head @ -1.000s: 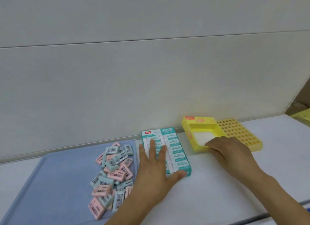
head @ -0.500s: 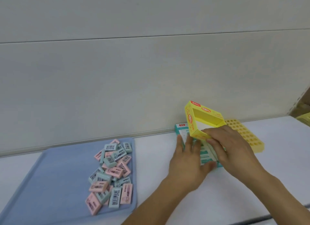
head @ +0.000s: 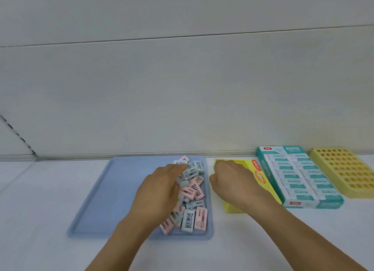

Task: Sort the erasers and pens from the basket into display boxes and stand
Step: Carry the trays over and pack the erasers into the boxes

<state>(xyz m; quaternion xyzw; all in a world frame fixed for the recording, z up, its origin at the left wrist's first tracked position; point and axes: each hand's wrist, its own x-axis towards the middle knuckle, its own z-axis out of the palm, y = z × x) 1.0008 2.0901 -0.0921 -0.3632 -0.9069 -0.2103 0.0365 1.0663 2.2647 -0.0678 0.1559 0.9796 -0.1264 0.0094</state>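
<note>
The left hand (head: 159,189) lies palm down over the eraser pile (head: 191,196), fingers bent down into the pieces. Whether any eraser is gripped cannot be told; the fingertips are hidden and the frame is blurred there.

The right hand (head: 232,181) rests on the yellow box (head: 257,175), back of the hand up, fingers curled over the box's left and far edges. The grip appears to close on the box, which lies on the counter.

The erasers, pink and pale green with barcode sleeves, lie in a loose heap along the right side of the blue tray (head: 113,191). The tray's left part is bare.

The yellow box sits just beside the tray's right edge. The teal box (head: 297,175) lies immediately right of the yellow box, touching or nearly touching it, and shows two rows of packed pieces. The yellow stand (head: 348,171), a grid of holes, lies to the right of the teal box, close to it, and runs out of view at the right edge.

All items rest on the white counter (head: 40,189), against a pale wall (head: 182,78).
</note>
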